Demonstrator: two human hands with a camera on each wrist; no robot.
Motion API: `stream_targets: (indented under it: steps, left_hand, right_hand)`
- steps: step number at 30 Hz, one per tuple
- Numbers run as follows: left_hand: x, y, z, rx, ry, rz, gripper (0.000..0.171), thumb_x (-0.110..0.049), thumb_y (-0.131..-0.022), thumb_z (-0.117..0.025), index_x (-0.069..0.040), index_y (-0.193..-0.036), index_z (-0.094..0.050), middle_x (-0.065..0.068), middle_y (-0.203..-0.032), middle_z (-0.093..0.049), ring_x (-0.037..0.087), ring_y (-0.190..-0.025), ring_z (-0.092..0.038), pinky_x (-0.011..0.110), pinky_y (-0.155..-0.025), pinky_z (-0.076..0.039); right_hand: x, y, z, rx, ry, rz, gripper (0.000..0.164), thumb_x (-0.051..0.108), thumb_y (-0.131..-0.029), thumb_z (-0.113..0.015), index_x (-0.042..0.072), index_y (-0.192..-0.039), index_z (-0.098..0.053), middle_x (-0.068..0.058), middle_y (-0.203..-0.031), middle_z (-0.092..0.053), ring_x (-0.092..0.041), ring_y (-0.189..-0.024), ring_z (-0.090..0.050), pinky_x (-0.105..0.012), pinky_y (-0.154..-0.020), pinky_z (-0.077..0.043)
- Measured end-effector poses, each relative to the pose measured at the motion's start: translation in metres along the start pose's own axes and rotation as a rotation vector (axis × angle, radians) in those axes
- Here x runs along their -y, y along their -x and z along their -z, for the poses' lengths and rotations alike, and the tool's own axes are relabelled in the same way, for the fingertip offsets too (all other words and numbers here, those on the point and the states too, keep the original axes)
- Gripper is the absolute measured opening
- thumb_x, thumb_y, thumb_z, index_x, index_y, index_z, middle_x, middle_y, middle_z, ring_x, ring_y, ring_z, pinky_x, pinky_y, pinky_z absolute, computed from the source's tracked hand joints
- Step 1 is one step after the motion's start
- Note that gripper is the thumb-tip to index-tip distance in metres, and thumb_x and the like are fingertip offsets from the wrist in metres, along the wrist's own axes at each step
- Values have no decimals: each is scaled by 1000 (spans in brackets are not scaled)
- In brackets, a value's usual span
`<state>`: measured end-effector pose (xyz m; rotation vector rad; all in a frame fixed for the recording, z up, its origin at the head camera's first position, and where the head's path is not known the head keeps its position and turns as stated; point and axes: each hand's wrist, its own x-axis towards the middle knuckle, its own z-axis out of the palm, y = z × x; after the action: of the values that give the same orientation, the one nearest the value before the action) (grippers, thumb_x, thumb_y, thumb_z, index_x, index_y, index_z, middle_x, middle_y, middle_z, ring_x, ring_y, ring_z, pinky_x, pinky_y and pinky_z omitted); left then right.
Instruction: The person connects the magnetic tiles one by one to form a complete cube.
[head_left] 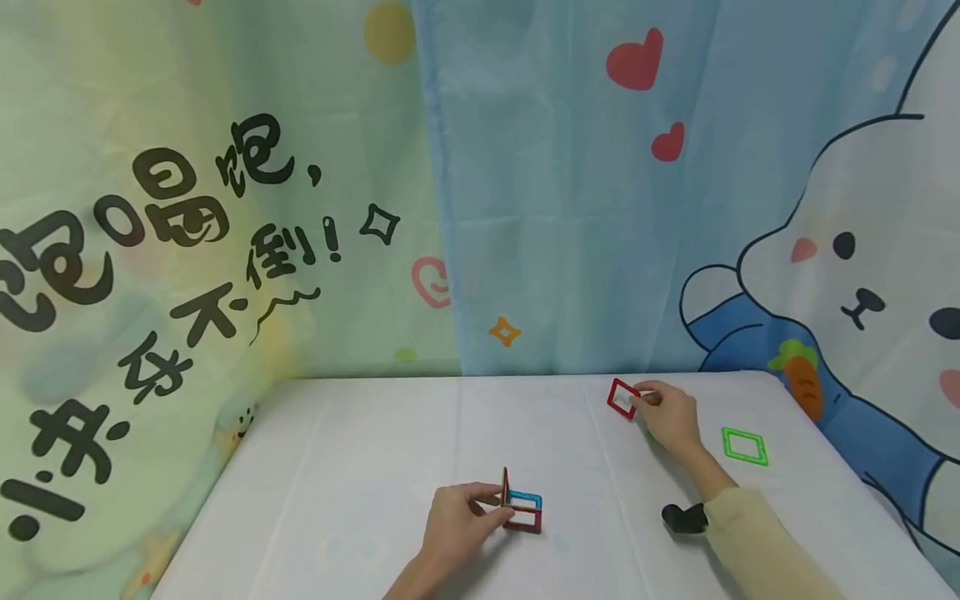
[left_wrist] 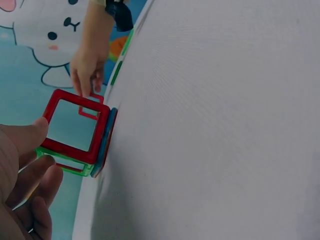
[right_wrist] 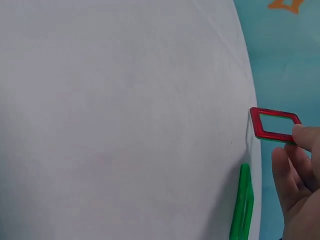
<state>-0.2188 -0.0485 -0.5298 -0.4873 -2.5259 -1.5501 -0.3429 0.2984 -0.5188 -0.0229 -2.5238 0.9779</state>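
right hand has fingers pinching a red square; frame block, pinched by left hand fingers, noted at seven to eight o'clock, head view.

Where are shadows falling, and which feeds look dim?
Head: brightest, soft shadow by the left hand; left wrist: dimmer, broad shadow on the table; right wrist: also dim, shadow beside the green tile, though the red tile reads clearly.
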Motion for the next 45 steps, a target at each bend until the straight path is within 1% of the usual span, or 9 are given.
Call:
stream_targets:
  steps: [3, 6, 12, 18, 22, 27, 30, 36, 45]
  left_hand:
    - [2, -1, 1, 13, 22, 6, 23, -17, -78, -82, -8, -99, -77, -7, -80, -72, -1, -56, -57, 21, -48, -47]
    - [3, -2, 1, 19, 36, 11, 23, -18, -79, -82, -9, -99, -77, -7, -79, -72, 0, -57, -58, 22, -47, -47]
    - [7, -1, 2, 10, 20, 10, 22, -20, -77, -83, -11, -97, -77, -9, -77, -70, 0, -58, -59, 22, -48, -48]
    - [10, -1, 3, 22, 22, -2, 20, -21, -78, -83, -12, -95, -78, -9, -77, -70, 1, -57, -59, 22, -49, -49]
    - [12, 0, 2, 33, 74, -4, 19, -19, -78, -83, -10, -94, -77, -7, -76, -70, 3, -56, -60, 24, -49, -50]
    - [13, 1, 0, 31, 167, 23, 20, -14, -76, -84, -7, -94, -76, -4, -75, -70, 6, -55, -61, 25, -48, -50]
    - [12, 1, -2, 30, 188, 32, 23, -13, -75, -84, -8, -96, -76, -5, -78, -70, 6, -58, -62, 25, -50, -51]
    - [10, -2, -4, 47, 155, -32, 22, -13, -76, -84, -7, -96, -77, -6, -88, -73, 4, -62, -64, 24, -54, -53]
    - [8, -3, -5, 33, 130, -84, 19, -16, -78, -83, -7, -94, -78, -2, -86, -74, 2, -60, -63, 24, -54, -52]
  right_hand:
    - [5, 6, 0, 6, -39, 5, 22, 6, -88, -70, -5, -107, -68, -20, -85, -68, -26, -70, -62, -27, -53, -48]
    - [13, 13, -1, 21, -72, 18, 21, 6, -88, -71, -4, -105, -68, -18, -86, -69, -24, -69, -62, -23, -52, -48]
    - [34, 31, -4, 88, -161, 38, 17, 6, -87, -73, -1, -102, -70, -13, -85, -70, -22, -69, -63, -24, -53, -50]
    - [57, 49, -5, 159, -248, -5, 15, 9, -86, -74, 2, -99, -71, -8, -84, -70, -25, -72, -62, -25, -55, -51]
    - [70, 62, -7, 190, -284, -32, 14, 10, -85, -75, 2, -97, -73, -7, -84, -69, -28, -71, -63, -25, -54, -50]
    - [82, 77, -9, 222, -299, -28, 11, 10, -84, -76, 5, -93, -73, -2, -78, -68, -18, -64, -59, -25, -52, -47]
    - [86, 84, -10, 243, -307, -19, 9, 10, -84, -76, 7, -92, -73, 0, -76, -68, -15, -65, -56, -25, -53, -46]
    - [92, 92, -9, 267, -323, -25, 10, 13, -84, -77, 9, -92, -73, 2, -78, -68, -16, -69, -56, -25, -55, -45]
    - [103, 102, -7, 290, -381, 13, 10, 16, -85, -76, 10, -91, -72, 4, -77, -67, -13, -68, -57, -25, -56, -45]
